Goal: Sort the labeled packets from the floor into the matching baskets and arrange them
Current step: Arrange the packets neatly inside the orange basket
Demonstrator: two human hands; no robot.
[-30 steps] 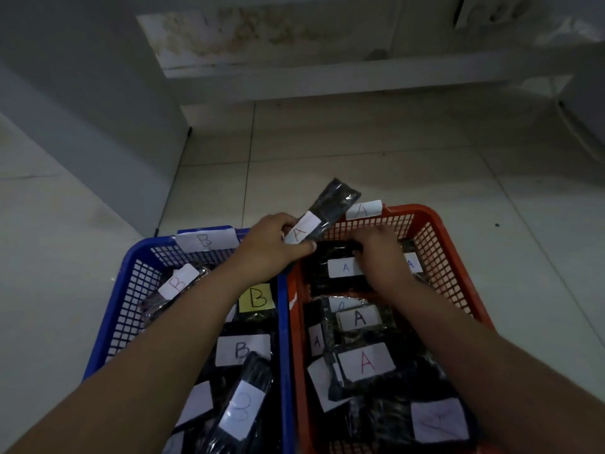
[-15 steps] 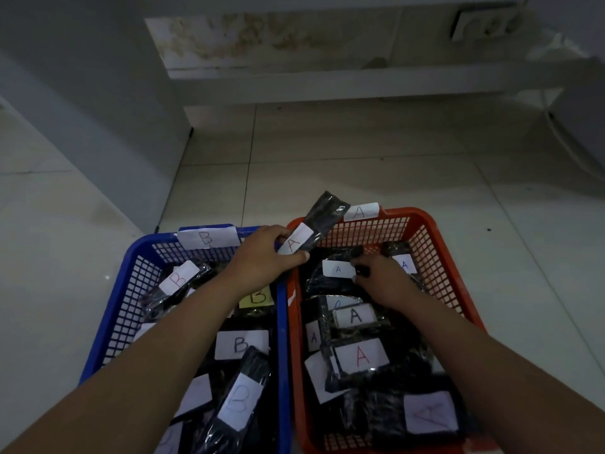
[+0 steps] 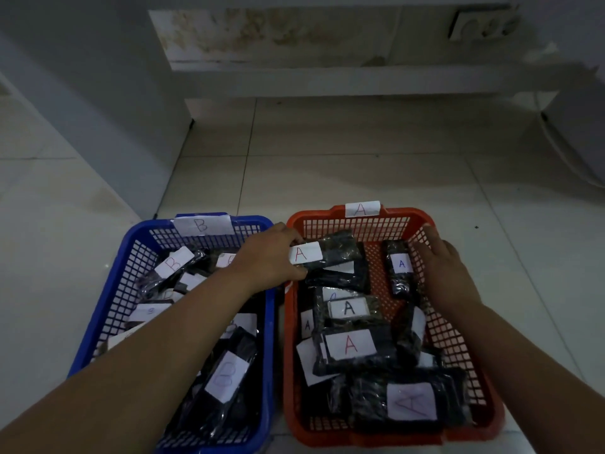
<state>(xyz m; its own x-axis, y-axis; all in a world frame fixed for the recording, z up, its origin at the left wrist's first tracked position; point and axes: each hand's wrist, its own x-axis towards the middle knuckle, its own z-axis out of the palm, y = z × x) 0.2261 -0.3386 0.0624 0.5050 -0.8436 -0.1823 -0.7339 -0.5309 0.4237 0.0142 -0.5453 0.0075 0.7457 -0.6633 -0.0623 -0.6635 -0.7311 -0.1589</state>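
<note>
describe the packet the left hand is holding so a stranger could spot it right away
Find the orange basket on the right. At its far left corner, the left hand grips a black packet. It alone is in a hand, its red A label beside the fingers.

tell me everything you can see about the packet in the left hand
The packet is a dark, glossy plastic pouch, oblong, with a white paper label bearing a red letter A at its near end. The left hand pinches it at the label end, thumb below and fingers above. It lies almost flat, tilted slightly, at the far left of the orange basket, resting on another dark packet beneath. Its contents are too dark to make out.
</note>
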